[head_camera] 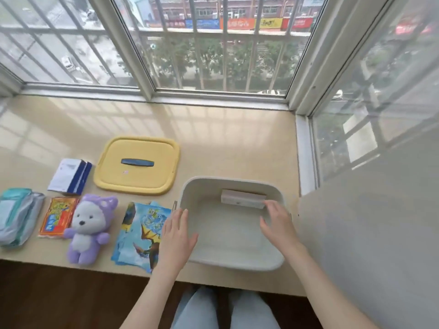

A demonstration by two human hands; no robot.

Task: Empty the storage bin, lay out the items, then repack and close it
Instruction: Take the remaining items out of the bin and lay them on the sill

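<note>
Left hand [177, 233] flat at bin [237, 263] rim; right hand [276, 220], fingers loosely spread, beside box [242, 198] (far wall). Bin near front edge of sill [213, 150]: tugging may topple it.

the bin [237, 264] sits at the right of the ledge [225, 143], with a box [242, 199] inside against its far wall. the lid [136, 176] lies far-left of it. along the near edge, left to right, lie a pouch [16, 217], a packet [58, 216], a plush toy [88, 229] and picture sheets [140, 233]. a booklet stack [70, 176] lies behind the packet.
</note>
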